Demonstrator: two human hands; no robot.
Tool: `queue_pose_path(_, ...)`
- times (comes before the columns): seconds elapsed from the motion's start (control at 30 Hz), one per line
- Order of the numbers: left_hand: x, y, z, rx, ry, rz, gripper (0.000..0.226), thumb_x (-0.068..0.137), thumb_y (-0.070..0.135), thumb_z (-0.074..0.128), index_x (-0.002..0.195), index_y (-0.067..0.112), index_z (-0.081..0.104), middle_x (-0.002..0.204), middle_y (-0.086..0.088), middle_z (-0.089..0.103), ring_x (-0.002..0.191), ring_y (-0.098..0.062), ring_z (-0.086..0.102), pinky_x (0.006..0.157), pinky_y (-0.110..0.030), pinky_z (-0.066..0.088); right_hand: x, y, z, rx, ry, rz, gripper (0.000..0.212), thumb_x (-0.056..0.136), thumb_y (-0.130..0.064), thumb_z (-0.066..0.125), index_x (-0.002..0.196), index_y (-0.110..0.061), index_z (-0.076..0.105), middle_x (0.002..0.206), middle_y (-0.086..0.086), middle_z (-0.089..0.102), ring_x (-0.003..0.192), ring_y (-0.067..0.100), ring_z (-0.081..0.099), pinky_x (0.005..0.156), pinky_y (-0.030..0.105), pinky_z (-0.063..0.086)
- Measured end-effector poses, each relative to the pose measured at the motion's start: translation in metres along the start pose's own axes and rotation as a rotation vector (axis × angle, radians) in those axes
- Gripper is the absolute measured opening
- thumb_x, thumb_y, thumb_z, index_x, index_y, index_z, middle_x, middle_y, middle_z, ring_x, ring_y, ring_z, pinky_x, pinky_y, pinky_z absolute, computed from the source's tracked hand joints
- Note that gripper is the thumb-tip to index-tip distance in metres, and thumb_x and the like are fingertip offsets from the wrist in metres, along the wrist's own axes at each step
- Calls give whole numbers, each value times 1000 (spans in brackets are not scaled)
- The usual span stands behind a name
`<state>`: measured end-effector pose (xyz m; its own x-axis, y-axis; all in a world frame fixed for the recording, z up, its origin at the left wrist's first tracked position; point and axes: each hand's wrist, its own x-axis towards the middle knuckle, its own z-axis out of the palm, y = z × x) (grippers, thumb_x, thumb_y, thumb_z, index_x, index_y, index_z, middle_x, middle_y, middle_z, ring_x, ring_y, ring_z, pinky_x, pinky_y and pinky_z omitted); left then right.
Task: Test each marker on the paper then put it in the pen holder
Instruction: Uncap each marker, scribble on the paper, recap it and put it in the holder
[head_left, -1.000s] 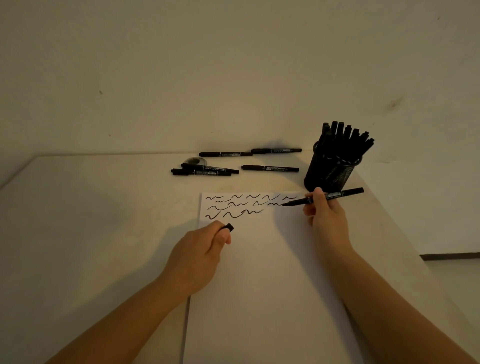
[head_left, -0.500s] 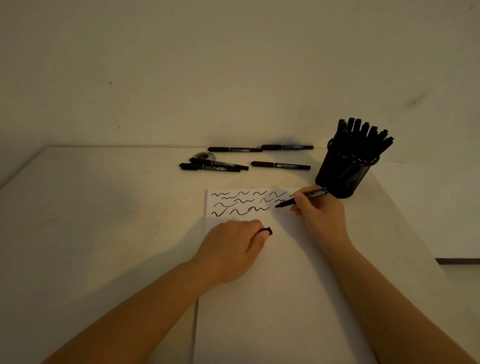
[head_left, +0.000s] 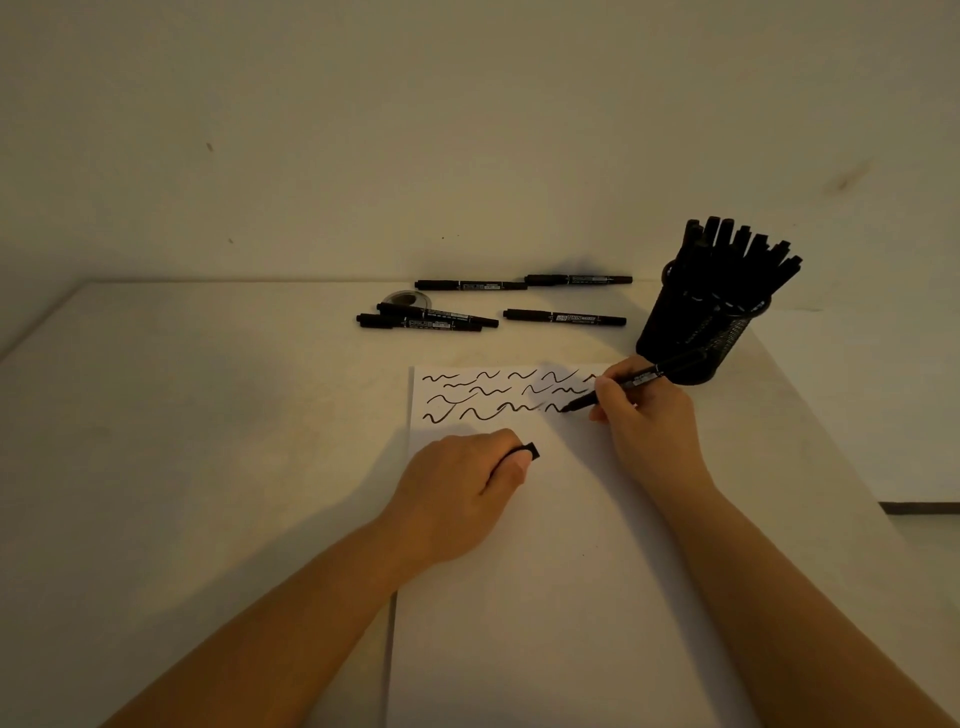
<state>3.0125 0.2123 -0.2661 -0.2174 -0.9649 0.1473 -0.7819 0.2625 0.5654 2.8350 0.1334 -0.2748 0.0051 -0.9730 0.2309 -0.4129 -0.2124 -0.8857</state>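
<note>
Counter (head_left: 182, 441): pale surface, its far edge meeting the wall, its right edge slanting down past the pen holder; broad bare room on the left half, tighter on the right between paper and edge. Paper (head_left: 545, 597): white sheet lying flat at centre, its lower edge cut off by the frame, its top carrying three rows of black squiggles (head_left: 483, 397). Pen holder (head_left: 691, 332): black mesh cup at the paper's upper right corner, packed with black markers leaning right; its count is hard to make out in the dim light. Loose markers (head_left: 563, 317): five black capped ones lying on the counter beyond the paper, two end to end along the far edge, two crossed at left, one alone at right. Behind the crossed pair sits a small round clear object (head_left: 408, 298), not identifiable. Right hand (head_left: 647, 415): fingers curled around a black marker (head_left: 623, 387), holding it tilted, its tip touching the paper at the end of the third squiggle row; the marker's rear end overlaps the holder's base and blends with it. Left hand (head_left: 457, 483): resting knuckles-up on the paper below the squiggles, fingers closed around a black marker cap (head_left: 531, 451), of which only the end shows past the thumb.
</note>
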Motion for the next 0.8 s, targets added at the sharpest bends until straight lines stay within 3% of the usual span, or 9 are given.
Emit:
queue_pose_path(0.17,-1,0,0,8,5,-14,34,95,37,29,84,16,54,55,8,41,57,-16,44,58,-33,34,-1,0,-10,-119,98,-23,13,91,-22,49,79,-24,54,69,1,63,67,7,59,56,16,42)
queue_pose_path(0.27,-1,-1,1,-22,15,-37,27,96,33,32,88,19,54,54,10,42,53,-9,42,54,-28,31,-4,-6,-14,58,172,-41,4,91,-20,51,90,-23,53,81,5,65,76,15,62,65,28,50)
queue_pose_path(0.37,0,-1,1,-28,23,-34,27,96,34,32,95,19,54,55,11,43,52,-7,43,52,-25,30,-8,-13,-15,312,80,28,9,92,-15,50,84,-19,55,67,-2,65,60,9,61,54,20,50)
queue_pose_path(0.5,0,-1,1,-20,20,-30,27,95,36,32,97,21,54,56,12,44,58,-12,51,56,-26,34,-13,-19,-11,603,-110,182,27,93,-13,47,69,-23,58,53,0,60,48,13,53,45,22,45)
queue_pose_path(0.6,0,-2,0,-32,21,-17,26,95,36,32,97,21,54,56,12,45,60,-12,53,56,-24,36,-14,-20,-6,679,-149,230,35,92,-9,47,62,-24,58,50,2,57,43,14,49,41,21,41)
queue_pose_path(0.8,0,-2,0,-60,18,-12,27,94,37,32,95,22,55,58,10,49,59,-12,53,57,-26,38,-16,-18,-2,663,-229,225,23,91,-8,47,70,-15,54,50,3,57,43,16,48,41,21,40)
